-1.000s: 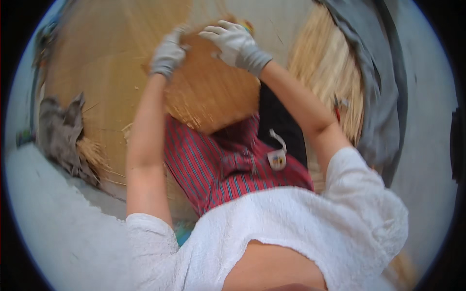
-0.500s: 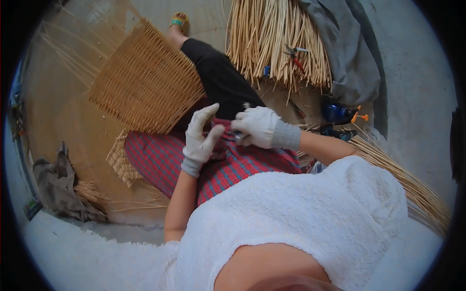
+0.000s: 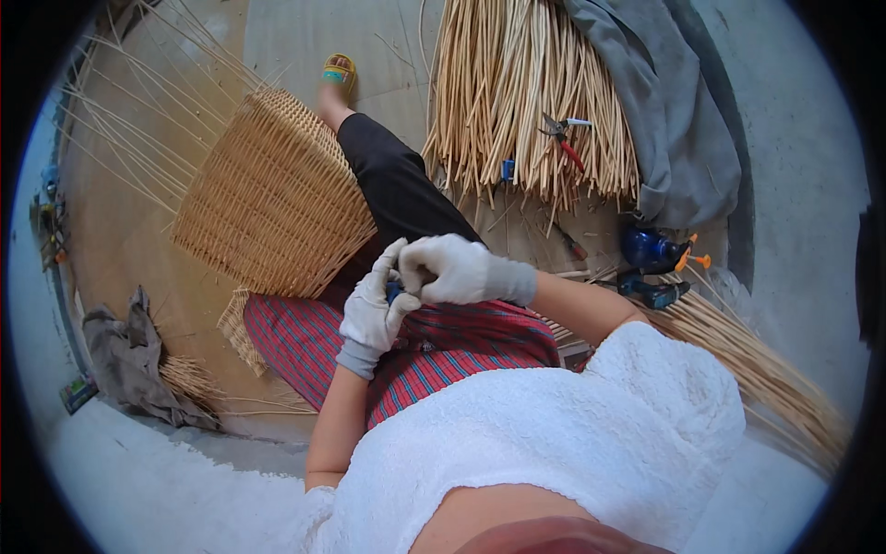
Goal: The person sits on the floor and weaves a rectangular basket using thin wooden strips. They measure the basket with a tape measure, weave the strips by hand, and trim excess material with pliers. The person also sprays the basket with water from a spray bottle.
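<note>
My left hand (image 3: 365, 319), in a white knit glove, is closed round a small dark blue object (image 3: 394, 292) above my lap. Its kind cannot be made out, as the fingers cover most of it. My right hand (image 3: 450, 270), gloved too, meets the left one at the fingertips. Its fingers curl in beside the blue object, and what they grip is hidden. Beyond my hands to the left, a partly woven wicker basket (image 3: 277, 198) leans against my leg, long unwoven stakes (image 3: 138, 129) fanning out from its far side. A red plaid cloth (image 3: 452, 346) covers my lap.
A large bundle of peeled rods (image 3: 517, 83) lies at the far right, with red-handled pruning shears (image 3: 563, 140) on it and a grey cloth (image 3: 646, 102) alongside. Nearer are a blue spray bottle (image 3: 651, 249), a cordless drill (image 3: 651, 290) and more rods (image 3: 757, 369). Another cloth (image 3: 138, 369) lies left.
My hands have come together, the right moving left and the left closing from an open pose. The blue object now shows between them. The whole view has shifted slightly.
</note>
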A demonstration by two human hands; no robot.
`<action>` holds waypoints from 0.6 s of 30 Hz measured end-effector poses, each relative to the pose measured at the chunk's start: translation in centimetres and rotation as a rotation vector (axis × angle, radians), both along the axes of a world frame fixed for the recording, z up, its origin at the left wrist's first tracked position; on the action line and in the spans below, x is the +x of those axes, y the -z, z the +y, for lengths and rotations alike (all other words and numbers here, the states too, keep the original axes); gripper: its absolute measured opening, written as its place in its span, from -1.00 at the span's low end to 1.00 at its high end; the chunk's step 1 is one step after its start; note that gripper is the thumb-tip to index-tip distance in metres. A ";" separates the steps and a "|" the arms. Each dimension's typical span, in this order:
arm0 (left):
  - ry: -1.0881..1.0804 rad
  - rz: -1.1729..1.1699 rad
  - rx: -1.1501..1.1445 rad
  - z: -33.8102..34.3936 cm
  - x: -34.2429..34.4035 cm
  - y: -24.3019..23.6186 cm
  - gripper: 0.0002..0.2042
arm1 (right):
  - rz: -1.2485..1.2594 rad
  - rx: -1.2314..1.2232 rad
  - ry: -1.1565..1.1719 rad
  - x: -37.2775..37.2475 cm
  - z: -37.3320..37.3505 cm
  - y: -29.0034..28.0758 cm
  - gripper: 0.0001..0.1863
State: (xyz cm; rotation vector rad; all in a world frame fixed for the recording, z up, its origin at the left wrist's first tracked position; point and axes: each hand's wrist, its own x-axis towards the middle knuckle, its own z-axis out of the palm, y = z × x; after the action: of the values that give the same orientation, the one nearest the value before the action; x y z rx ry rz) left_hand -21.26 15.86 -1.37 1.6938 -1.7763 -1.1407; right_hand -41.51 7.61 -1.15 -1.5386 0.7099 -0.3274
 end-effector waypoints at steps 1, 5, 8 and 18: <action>-0.019 -0.124 0.044 0.0 0.0 -0.4 -0.34 | -0.110 0.082 0.029 -1.3 -1.4 0.1 -0.80; -0.164 -0.158 0.184 4.0 5.2 8.3 -0.73 | -0.143 0.228 0.457 -7.7 -8.6 4.2 -0.74; -0.661 0.258 0.278 6.1 5.4 9.4 -0.78 | 0.518 -0.359 0.852 -15.0 -12.9 15.4 -0.62; -1.109 0.650 0.057 -0.5 9.4 10.0 -0.74 | 1.096 -0.692 0.821 -24.7 -11.7 33.0 -0.26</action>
State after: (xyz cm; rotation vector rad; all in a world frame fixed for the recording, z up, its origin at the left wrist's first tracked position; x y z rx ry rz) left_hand -11.86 15.32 -11.38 1.6503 -0.2831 -0.9884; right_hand -66.25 -4.13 -34.18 -1.9725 2.2990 -0.3270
